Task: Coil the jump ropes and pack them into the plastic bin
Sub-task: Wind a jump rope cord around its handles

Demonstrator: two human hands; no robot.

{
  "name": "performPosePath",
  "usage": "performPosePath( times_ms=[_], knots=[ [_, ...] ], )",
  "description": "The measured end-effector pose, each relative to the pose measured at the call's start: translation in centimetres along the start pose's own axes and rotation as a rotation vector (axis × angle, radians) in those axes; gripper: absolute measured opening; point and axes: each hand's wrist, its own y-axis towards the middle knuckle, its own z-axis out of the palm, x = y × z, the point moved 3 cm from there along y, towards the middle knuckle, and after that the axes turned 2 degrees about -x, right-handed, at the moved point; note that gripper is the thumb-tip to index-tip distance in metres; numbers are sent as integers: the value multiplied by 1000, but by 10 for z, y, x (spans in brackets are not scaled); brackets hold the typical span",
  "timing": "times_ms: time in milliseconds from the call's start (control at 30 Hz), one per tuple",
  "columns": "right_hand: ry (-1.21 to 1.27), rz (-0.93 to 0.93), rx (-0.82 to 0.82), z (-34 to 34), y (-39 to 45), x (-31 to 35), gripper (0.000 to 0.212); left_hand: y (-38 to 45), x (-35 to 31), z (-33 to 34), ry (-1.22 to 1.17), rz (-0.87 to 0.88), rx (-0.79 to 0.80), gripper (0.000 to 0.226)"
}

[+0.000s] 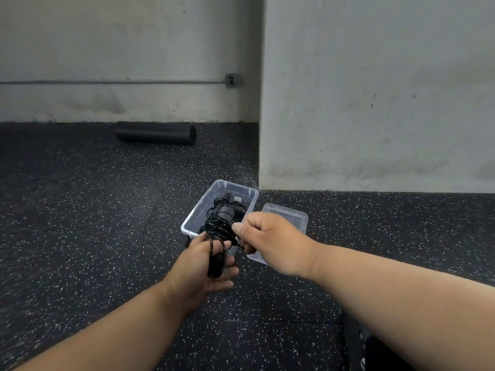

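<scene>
one black jump rope (217,228), thin, glossy, loosely coiled.

the plastic bin (193,213) was clear, smooth plastic, as was the lid (298,216) beside it. the jump rope (217,226) cord was black and glossy. the floor (80,210) was matt black rubber, speckled white. the wall (375,89) was rough, stained concrete. the foam roller (155,133) looked matt black.

Black foam roller (155,133) lies on the speckled rubber floor (80,210), tucked against the grey wall (120,44) — above it, a conduit (112,81) runs into an outlet box (232,80).
</scene>
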Motion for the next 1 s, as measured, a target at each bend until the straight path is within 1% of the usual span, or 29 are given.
performPosePath(
  times_ms=[100,167,267,367,500,600,667,733,900,1000],
  knots=[
    [-64,18,24,10,-3,-3,44,-6,1,4,50,72,-50,39],
    [-73,10,28,15,-5,-4,43,-11,-1,7,83,125,-86,37],
    [-64,16,-24,14,-4,-3,41,-15,-4,9,108,186,-152,43],
    [-17,31,-48,10,-4,-5,39,-14,-4,7,197,236,-186,65],
    [-13,38,-47,10,-7,-5,32,-23,-8,11,334,303,-219,72],
    [-11,54,-34,10,-8,-5,28,-20,-7,12,373,325,-230,73],
    [3,75,-18,11,-8,-4,24,-17,-5,12,359,327,-210,78],
    [19,95,-8,10,-8,-4,26,-14,-3,13,328,320,-179,81],
    [45,96,10,9,-10,2,29,-10,3,16,176,283,-44,73],
    [39,72,2,6,-10,8,31,-12,2,17,113,288,-2,73]
  ],
)
